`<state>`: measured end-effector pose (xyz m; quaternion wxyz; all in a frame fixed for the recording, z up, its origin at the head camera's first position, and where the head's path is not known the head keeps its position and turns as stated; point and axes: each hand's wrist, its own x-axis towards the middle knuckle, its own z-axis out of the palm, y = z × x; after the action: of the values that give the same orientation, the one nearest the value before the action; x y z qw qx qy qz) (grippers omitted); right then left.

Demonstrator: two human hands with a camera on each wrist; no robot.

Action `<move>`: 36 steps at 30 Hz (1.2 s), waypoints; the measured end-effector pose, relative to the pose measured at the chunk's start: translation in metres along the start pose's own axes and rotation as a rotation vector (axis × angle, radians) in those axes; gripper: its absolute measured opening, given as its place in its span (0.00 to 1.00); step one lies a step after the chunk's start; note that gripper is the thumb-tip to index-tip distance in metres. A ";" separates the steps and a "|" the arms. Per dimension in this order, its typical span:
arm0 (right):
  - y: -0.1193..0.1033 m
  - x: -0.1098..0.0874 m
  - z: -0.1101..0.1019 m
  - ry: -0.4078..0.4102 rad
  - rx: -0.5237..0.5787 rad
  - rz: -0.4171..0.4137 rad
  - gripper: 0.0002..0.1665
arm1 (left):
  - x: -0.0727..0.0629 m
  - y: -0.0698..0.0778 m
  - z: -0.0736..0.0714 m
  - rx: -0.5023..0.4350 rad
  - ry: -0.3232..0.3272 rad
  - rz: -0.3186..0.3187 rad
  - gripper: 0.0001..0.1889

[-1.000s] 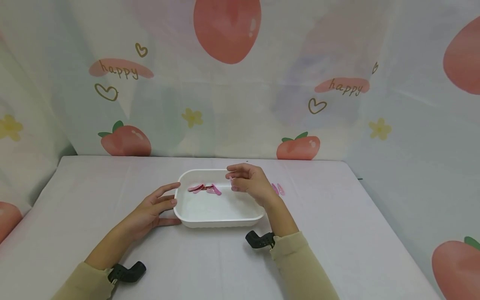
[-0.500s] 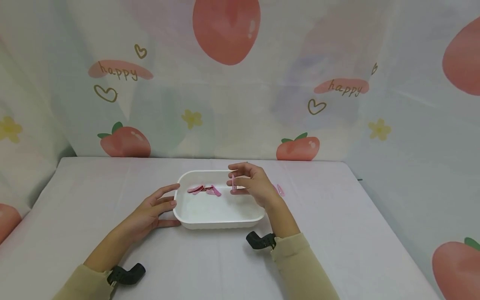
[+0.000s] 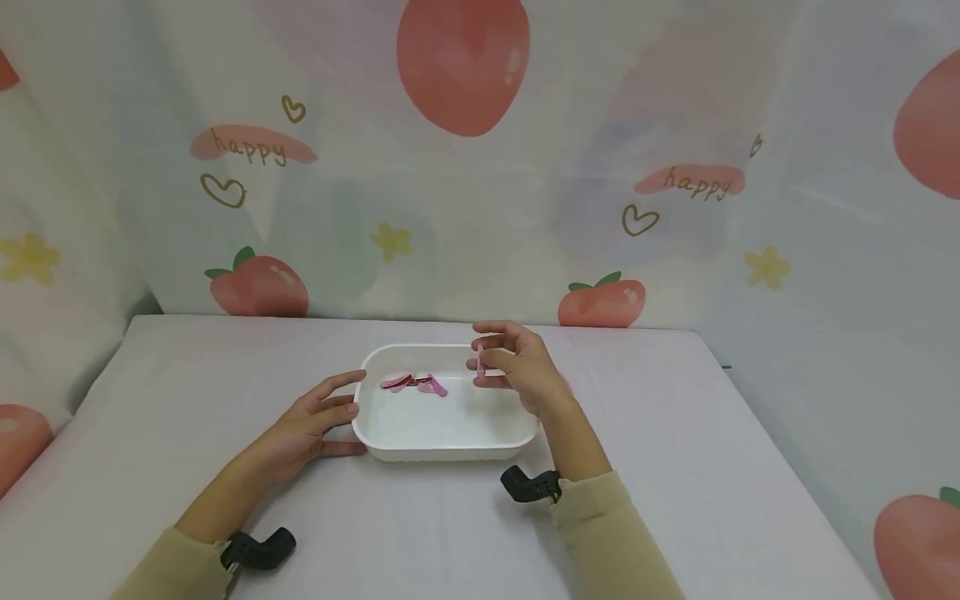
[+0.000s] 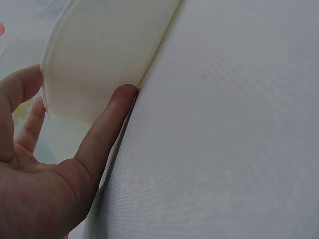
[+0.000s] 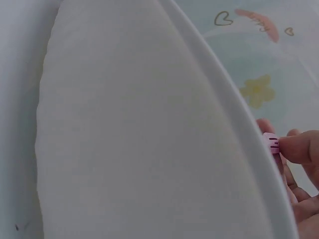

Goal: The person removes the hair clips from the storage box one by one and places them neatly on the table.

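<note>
A white tray (image 3: pixel 450 429) stands on the table, with several pink and red hair clips (image 3: pixel 431 386) lying toward its back left. My right hand (image 3: pixel 525 367) is above the tray's right side and pinches one pink hair clip (image 3: pixel 481 362) between thumb and fingers. In the right wrist view that pink clip (image 5: pixel 271 143) shows slots at its end, beside the thumb. My left hand (image 3: pixel 315 421) touches the tray's left side with fingers spread and fairly straight. The left wrist view shows the left thumb (image 4: pixel 112 112) low against the tray's outer wall (image 4: pixel 109 55).
A white cloth covers the table (image 3: pixel 420 533). Something pink (image 3: pixel 567 383) peeks out behind the right wrist, mostly hidden. A printed curtain (image 3: pixel 465 208) hangs behind the table. Each wrist wears a small black camera (image 3: pixel 531 485).
The pink clip has turned upright in my right hand's fingers. The left hand stays on the tray. The whole view has shifted slightly.
</note>
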<state>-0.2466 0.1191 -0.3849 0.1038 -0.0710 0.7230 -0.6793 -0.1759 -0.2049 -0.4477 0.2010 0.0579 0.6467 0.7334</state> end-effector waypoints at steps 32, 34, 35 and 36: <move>-0.001 -0.017 -0.065 0.066 -0.065 -0.045 0.22 | 0.000 -0.003 -0.004 -0.004 -0.006 0.009 0.33; -0.001 -0.017 -0.069 0.076 -0.065 -0.047 0.22 | 0.000 -0.003 -0.004 -0.007 -0.007 0.009 0.33; -0.002 -0.017 -0.071 0.079 -0.066 -0.050 0.23 | 0.000 -0.003 -0.004 -0.009 -0.009 0.010 0.33; -0.002 -0.017 -0.073 0.083 -0.062 -0.053 0.23 | 0.000 -0.002 -0.003 -0.011 -0.009 0.011 0.33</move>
<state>-0.2482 0.1939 -0.3782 0.0534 -0.0650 0.7452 -0.6615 -0.1767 -0.2078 -0.4507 0.2004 0.0637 0.6415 0.7378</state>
